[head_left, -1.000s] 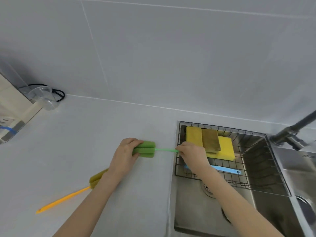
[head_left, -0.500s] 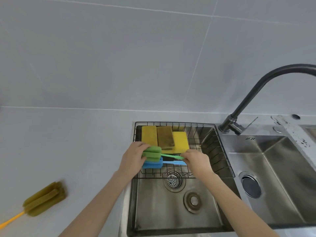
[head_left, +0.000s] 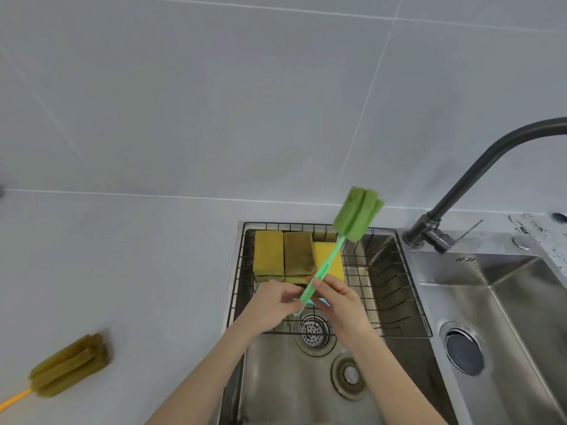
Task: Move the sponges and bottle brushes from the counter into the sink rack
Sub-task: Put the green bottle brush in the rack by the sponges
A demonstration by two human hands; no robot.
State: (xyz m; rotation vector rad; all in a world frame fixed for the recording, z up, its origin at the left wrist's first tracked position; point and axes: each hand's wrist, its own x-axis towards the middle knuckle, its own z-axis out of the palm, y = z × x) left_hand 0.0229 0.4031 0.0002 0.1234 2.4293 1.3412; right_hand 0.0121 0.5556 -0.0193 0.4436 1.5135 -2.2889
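Note:
Both hands hold the green bottle brush (head_left: 357,214) by its handle over the black wire sink rack (head_left: 395,289). Its foam head points up and to the right, above the rack's back rim. My left hand (head_left: 273,305) pinches the handle's lower end; my right hand (head_left: 337,297) grips it just above. Three sponges lie side by side at the rack's back left: a yellow sponge (head_left: 268,253), a brownish sponge (head_left: 297,253) and a bright yellow sponge (head_left: 336,265). A bit of a blue brush (head_left: 322,301) shows between my hands. An olive bottle brush (head_left: 69,365) with an orange handle lies on the counter at lower left.
The rack hangs across the back of the left steel basin (head_left: 291,388), which has a strainer drain. A second basin (head_left: 503,317) lies to the right. The dark faucet (head_left: 478,176) arches over from the right. White counter (head_left: 122,271) spreads left of the sink, below a tiled wall.
The green brush lay level over the rack with my left hand on its foam head; now it is tilted head-up to the right, and my left hand has shifted to the handle's end.

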